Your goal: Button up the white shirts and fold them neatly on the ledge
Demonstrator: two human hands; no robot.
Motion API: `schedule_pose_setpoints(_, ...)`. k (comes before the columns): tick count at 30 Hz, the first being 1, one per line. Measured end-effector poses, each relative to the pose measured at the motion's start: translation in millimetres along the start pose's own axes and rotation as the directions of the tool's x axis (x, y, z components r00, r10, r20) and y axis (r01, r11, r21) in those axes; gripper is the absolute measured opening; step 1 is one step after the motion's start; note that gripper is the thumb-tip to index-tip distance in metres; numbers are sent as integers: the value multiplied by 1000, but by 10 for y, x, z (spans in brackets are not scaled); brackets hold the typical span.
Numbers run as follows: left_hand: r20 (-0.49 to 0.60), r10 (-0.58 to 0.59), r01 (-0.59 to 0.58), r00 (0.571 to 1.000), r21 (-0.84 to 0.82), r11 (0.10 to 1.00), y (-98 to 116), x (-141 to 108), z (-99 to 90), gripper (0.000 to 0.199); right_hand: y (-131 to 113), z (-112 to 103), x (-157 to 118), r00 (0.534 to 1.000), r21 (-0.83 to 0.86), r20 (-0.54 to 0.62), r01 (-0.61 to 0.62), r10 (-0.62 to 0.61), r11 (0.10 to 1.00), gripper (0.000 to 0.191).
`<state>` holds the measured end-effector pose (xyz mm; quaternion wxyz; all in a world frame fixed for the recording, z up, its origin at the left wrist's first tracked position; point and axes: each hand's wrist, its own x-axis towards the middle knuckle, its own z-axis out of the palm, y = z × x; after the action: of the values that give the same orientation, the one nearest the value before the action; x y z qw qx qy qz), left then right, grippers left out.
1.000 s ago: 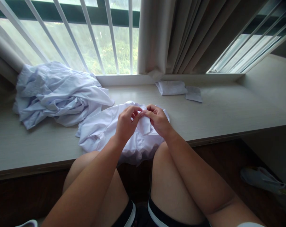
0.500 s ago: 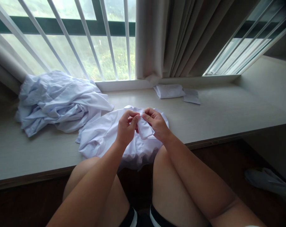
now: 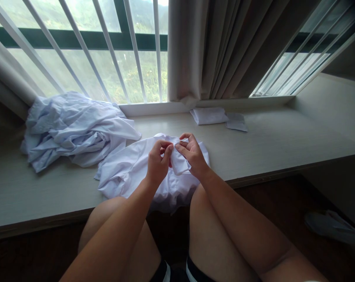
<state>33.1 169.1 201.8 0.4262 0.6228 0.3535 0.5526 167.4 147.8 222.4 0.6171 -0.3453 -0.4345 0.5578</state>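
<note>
While both hands' fingers are pinching its upper end, the small white flap (image 3: 179,162) is hanging toward the knees, right hand (image 3: 192,153) slightly overlapping.

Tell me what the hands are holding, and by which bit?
The left hand and right hand pinch a white cloth flap by its far end, between thumbs and fingers.

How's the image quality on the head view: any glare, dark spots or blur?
Head view: glare washes out the scenery behind the window bars; the floor is in deep shadow; the bag-like item there is blurred; fine detail where the hands meet is soft.
</note>
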Motion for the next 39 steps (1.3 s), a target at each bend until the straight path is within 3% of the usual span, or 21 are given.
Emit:
schedule_pose_setpoints(9,32,20,-20,999,15,1000,16,8,-15,22,4,-20,29,997,112,-6,-79,80,991,48)
schedule_pose_setpoints(15,111,-37,45,993,-69,997,62,34,-17,22,42,-37,22,998,120,-14,-66,68,991,35)
schedule_pose_setpoints(21,114,-86,107,990,-196,975,62,52,-15,28,10,-10,14,997,108,52,-66,61,992,42)
schedule_pose_setpoints(24,108,-141,163,984,-236,958,49,75,-23,35,-18,-18,13,997,74,52,-52,48,996,43)
schedule_pose_setpoints(30,223,-289,342,931,-262,902,43,113,-64,40,-4,-97,34,995,53,70,-70,66,996,41)
schedule_pose_setpoints(39,156,-232,271,960,-309,912,46,143,-93,37,3,-87,63,993,25,-25,-118,119,993,41)
